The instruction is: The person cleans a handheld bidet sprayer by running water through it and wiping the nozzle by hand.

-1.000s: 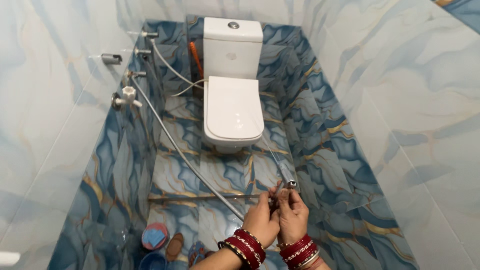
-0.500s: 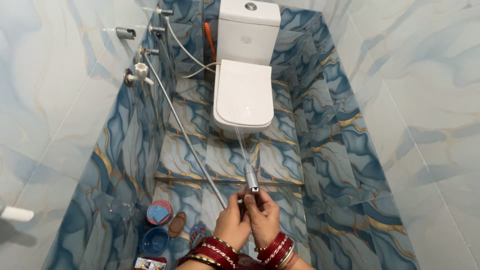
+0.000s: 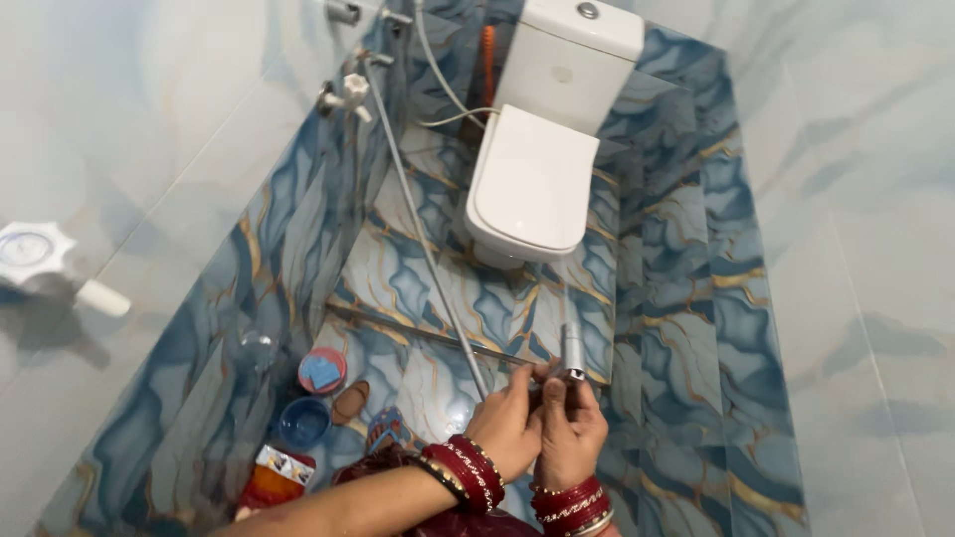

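Left hand: the left hand [image 3: 509, 423], low in the frame just right of centre, has its fingers curled shut around the base of the spray nozzle; red bangles [image 3: 466, 470] ring the wrist.
Right hand: the right hand [image 3: 569, 428] touches the left, its grip also closed on the nozzle, thumb and fingertips pinched up near the head.
Spray nozzle: the silver spray nozzle [image 3: 573, 350] stands upright out of both hands, just above them, with a thin stream of water rising from its tip.
Hose: a grey hose [image 3: 423, 244] runs from the hands diagonally up and left to the wall fittings.
Floor clutter: lower left, on the blue marbled floor [image 3: 418, 288], lie a blue bowl [image 3: 303, 422], a pink round lid [image 3: 322, 370] and a slipper [image 3: 350, 402].
Tap: a white tap [image 3: 348, 92] sticks out of the wall, upper left of centre.
Toilet: a white toilet [image 3: 532, 184] with its lid down stands at top centre, well apart from the hands.
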